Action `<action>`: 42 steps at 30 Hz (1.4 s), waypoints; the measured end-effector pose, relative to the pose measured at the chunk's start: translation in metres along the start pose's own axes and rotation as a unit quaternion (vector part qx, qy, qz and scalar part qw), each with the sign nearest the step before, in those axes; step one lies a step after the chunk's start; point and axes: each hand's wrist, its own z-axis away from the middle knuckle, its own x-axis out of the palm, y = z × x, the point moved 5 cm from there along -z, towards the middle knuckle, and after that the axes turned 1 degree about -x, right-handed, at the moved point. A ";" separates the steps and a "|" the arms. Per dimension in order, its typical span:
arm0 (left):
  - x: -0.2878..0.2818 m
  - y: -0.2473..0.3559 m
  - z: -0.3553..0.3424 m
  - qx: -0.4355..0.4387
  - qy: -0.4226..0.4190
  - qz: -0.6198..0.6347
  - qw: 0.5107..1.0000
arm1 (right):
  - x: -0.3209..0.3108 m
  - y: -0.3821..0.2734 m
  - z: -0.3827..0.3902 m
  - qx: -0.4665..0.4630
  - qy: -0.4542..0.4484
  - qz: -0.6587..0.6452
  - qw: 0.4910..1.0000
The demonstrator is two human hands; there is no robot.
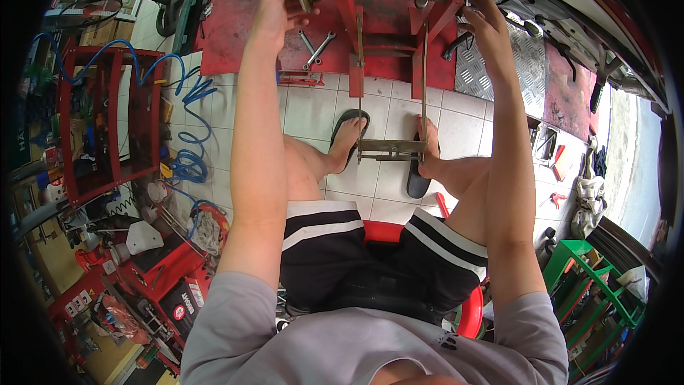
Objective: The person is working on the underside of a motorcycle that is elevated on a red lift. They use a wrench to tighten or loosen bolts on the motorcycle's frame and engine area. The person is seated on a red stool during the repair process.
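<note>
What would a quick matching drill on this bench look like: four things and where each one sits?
Things:
1. left hand
2. right hand
3. wrenches
4. blue hose

Places:
A. lying on the red stand's flat top, between the arms
B. up at the stand's right side, by the dark part there
C. coiled on the floor by the red cart at the left
D. on the threaded rod at the stand's upper left

Pairs: 1-D, 2-B, 3-A, 4-C
</note>
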 end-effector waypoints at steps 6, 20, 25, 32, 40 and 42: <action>-0.006 -0.011 -0.003 -0.100 0.017 -0.084 0.991 | -0.001 -0.001 0.000 0.002 0.000 -0.007 1.000; -0.006 -0.006 -0.006 0.022 0.063 -0.016 0.998 | 0.000 0.000 -0.002 0.002 -0.003 -0.001 1.000; -0.002 -0.002 -0.006 0.034 0.062 -0.040 0.997 | 0.000 0.004 -0.003 -0.010 -0.008 -0.015 1.000; -0.010 -0.009 -0.008 -0.014 0.084 -0.146 0.986 | -0.001 0.002 0.000 -0.012 -0.017 0.001 1.000; -0.003 -0.014 -0.011 -0.006 0.051 -0.151 0.987 | 0.003 0.003 0.001 -0.031 -0.043 0.008 0.999; -0.001 -0.018 -0.012 -0.018 0.036 -0.136 0.990 | 0.003 0.002 0.002 -0.037 -0.050 0.013 0.998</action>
